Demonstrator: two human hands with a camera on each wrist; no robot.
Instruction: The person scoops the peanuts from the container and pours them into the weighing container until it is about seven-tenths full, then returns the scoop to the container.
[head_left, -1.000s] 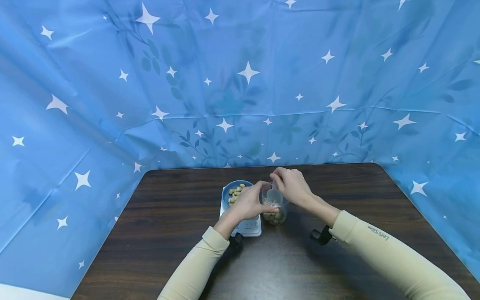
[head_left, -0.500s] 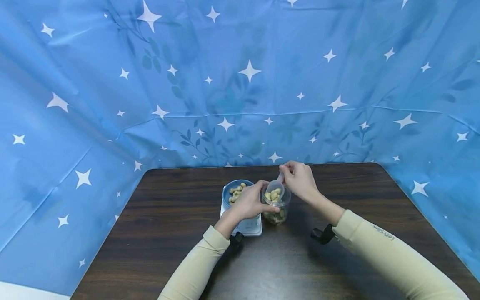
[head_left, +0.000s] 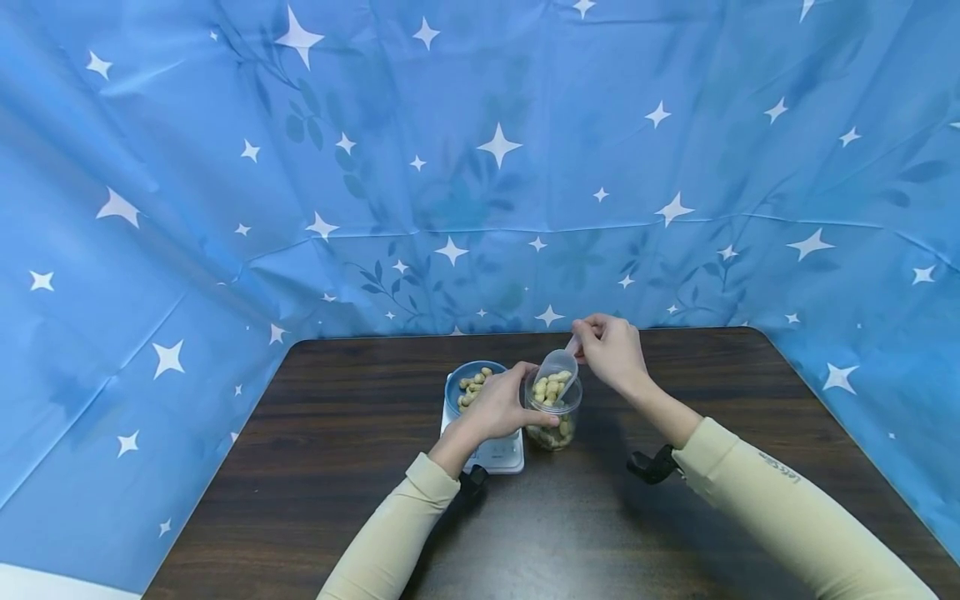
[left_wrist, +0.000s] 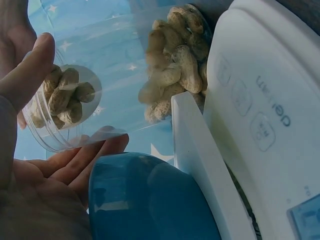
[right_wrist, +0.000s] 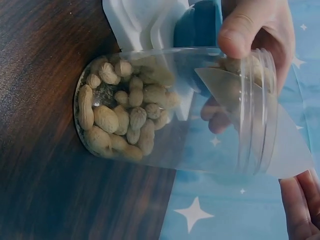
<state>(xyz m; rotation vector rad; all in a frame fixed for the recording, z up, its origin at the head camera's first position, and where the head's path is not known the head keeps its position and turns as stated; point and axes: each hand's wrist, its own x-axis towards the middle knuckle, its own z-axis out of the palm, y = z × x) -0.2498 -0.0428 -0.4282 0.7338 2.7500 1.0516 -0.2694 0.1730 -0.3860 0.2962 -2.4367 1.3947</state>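
Observation:
A clear plastic jar [head_left: 553, 433] with unshelled peanuts [right_wrist: 137, 117] at its bottom stands on the table. My left hand [head_left: 497, 404] grips the jar near its rim, thumb on one side and fingers on the other. In my right hand [head_left: 611, 354] I pinch the handle of a translucent scoop [head_left: 557, 360]. Its bowl sits tilted in the jar's mouth, filled with several peanuts [left_wrist: 67, 95]. Part of the scoop shows through the jar wall in the right wrist view. Only a few right fingertips [right_wrist: 297, 197] appear there, at the lower right edge.
Left of the jar is a white kitchen scale [head_left: 501, 457], bearing a blue bowl [left_wrist: 145, 200] with peanuts inside. My left forearm and hand partly cover both in the head view. The dark wooden table [head_left: 337, 467] ends at a blue star-patterned cloth [head_left: 450, 167] behind.
My right hand has moved up and to the right, raising the scoop from deeper in the jar to its mouth, where peanuts show in it. My left hand stays on the jar.

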